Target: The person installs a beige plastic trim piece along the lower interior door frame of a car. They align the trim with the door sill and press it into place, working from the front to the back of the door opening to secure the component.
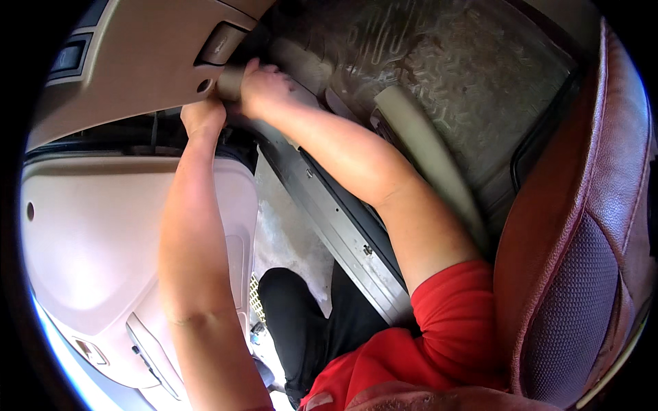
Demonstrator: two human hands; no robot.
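The dark floor (493, 75) before me is stained. Under the dashboard (151, 55), the trim (231, 83) lies between the left hand (204, 116) and the right hand (264, 90), nearer to the right. Its long axis and direction are mostly hidden; whether either hand grips it, I cannot tell.

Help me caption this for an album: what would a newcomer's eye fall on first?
Probably the person's two bare arms, stretching to the upper left, where the left hand and right hand meet the lower corner of a beige panel. Next would come the bright red shirt at the bottom and the glossy maroon seat filling the right side.
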